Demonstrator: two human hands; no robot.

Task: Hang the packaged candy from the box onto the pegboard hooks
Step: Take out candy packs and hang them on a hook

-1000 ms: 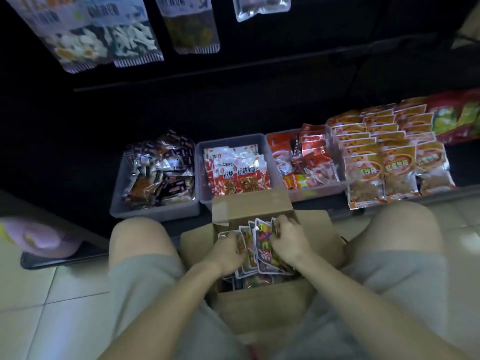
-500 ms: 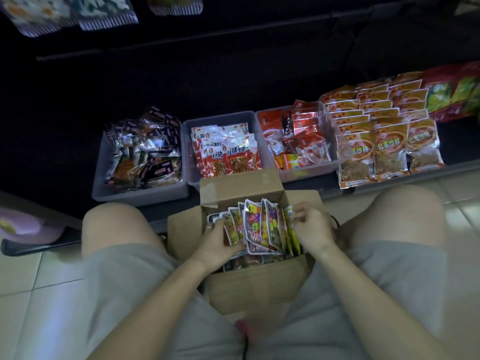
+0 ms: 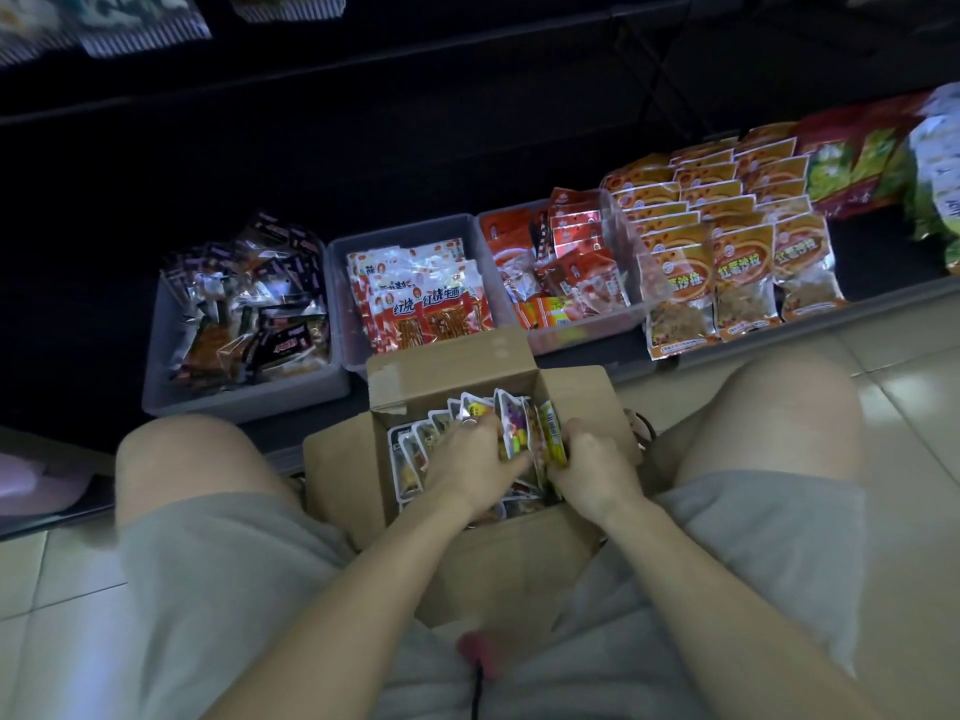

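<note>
Both hands have dropped lower into the cardboard box (image 3: pixel 467 558) since half a second ago, and the fan of candy packets (image 3: pixel 511 433) that stood spread above the rim is now squeezed into a tighter bunch between them. Look at the floor first, pale glossy tile (image 3: pixel 57 641) running under the crouching person, whose bare knees frame the box on either side, grey shorts (image 3: pixel 218 574) covering the thighs. Ahead sits a dark low shelf (image 3: pixel 779 314) carrying three grey plastic bins: the left bin (image 3: pixel 234 397) full of dark-wrapped snacks, the middle bin (image 3: pixel 337 283) packed with red-and-white packets, the right bin (image 3: pixel 597 335) holding red pouches. Beside that, three rows of orange snack bags (image 3: pixel 727 226) lie overlapped, with green-and-red bags (image 3: pixel 857 158) further right. Up top, the bottoms of hanging bags (image 3: pixel 145 28) are just in view; the pegboard itself is too dark to make out. Now the box, flaps open, wedged between the knees. The left hand (image 3: pixel 467 465) lies palm-down across the packets, fingers curled over their tops, a ring showing. The right hand (image 3: pixel 587 470) grips the bunch from the right edge, thumb pressed against a yellow-edged packet (image 3: pixel 551 433). So both hands are clamped on the same bundle, which sits inside the box.
</note>
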